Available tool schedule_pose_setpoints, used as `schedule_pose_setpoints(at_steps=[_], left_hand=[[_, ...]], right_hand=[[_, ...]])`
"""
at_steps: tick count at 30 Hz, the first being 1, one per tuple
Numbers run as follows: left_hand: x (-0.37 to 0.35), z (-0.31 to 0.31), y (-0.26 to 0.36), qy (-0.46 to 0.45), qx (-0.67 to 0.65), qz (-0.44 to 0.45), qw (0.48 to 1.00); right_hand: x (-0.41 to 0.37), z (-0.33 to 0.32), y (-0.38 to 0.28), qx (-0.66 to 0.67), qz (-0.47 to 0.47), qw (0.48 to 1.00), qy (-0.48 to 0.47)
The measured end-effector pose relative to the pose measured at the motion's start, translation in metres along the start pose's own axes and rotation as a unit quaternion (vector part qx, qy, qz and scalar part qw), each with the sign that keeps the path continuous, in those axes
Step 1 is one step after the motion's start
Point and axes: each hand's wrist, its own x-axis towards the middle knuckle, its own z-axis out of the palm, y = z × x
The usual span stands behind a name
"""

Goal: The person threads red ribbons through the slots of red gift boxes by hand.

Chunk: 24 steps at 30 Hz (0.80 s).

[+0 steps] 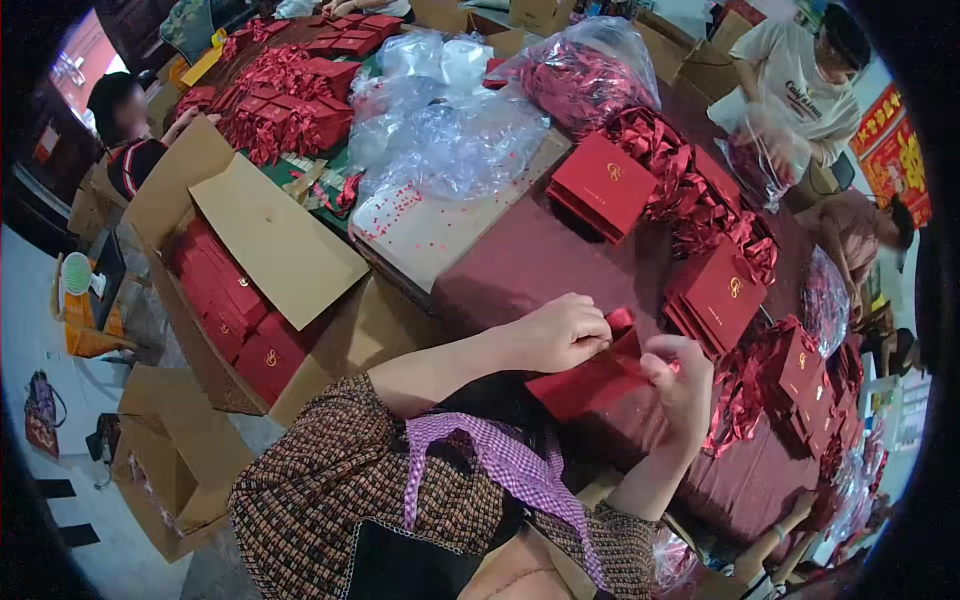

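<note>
A small red gift bag [588,388] is in front of me at the table's near edge, tilted. My left hand [572,330] is closed at its upper left edge, with a loop of red ribbon [621,321] beside the fingertips. On the other side my right hand [684,378] is closed, and a bit of red shows between thumb and fingers. Just beyond my hands stand stacks of red gift bags with a gold emblem, one stack [714,298] at the right and another [603,186] farther back. Their shiny ribbons [650,150] lie bunched alongside.
An open cardboard box [340,345] of red bags stands at my left, above another open box [180,450]. Clear plastic bags [450,140] cover the table's back. A person [800,95] handles a plastic bag at far right; another person [125,130] sits at far left.
</note>
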Motion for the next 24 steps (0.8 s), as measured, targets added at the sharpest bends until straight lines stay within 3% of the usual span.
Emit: schedule_pose_setpoints(at_steps=[1,2,4,6,10,14,18,19,20,21,22,24], left_hand=[[0.0,0.003,-0.001,0.008,-0.002,0.02,1.0],[0.0,0.006,-0.002,0.015,-0.005,0.04,0.999],[0.002,0.007,0.006,-0.007,0.003,0.023,1.0],[0.004,0.006,0.011,-0.017,-0.029,0.004,0.999],[0.002,0.008,0.006,-0.022,-0.07,-0.047,0.996],[0.005,-0.018,-0.007,0.071,-0.217,-0.265,0.937],[0.002,-0.038,-0.038,0.175,-0.272,-0.3,0.897],[-0.002,-0.037,-0.056,0.184,-0.105,-0.242,0.947],[-0.004,-0.035,-0.066,0.233,-0.034,-0.179,0.955],[-0.001,-0.038,-0.051,0.241,0.023,-0.201,0.949],[0.0,-0.039,-0.038,0.249,-0.004,-0.217,0.944],[-0.007,-0.043,-0.039,0.185,0.017,-0.165,0.969]], right_hand=[[-0.001,0.005,-0.008,0.052,-0.025,0.996,0.07],[0.002,0.008,-0.007,0.005,-0.147,0.985,0.084],[0.005,0.01,-0.011,-0.097,-0.217,0.969,0.064],[0.006,0.009,-0.007,-0.12,-0.223,0.967,0.029],[0.006,0.012,0.001,-0.026,-0.203,0.979,-0.017],[0.004,0.007,0.003,-0.005,-0.211,0.976,-0.052],[0.005,0.01,0.016,-0.023,-0.194,0.98,-0.027],[0.01,0.011,0.024,-0.025,-0.203,0.979,-0.017],[0.017,0.012,0.033,-0.01,-0.197,0.98,-0.018],[0.022,0.014,0.044,0.004,-0.186,0.982,-0.018],[0.023,0.016,0.053,0.007,-0.155,0.988,-0.017],[0.032,0.019,0.061,0.029,-0.111,0.993,-0.02]])
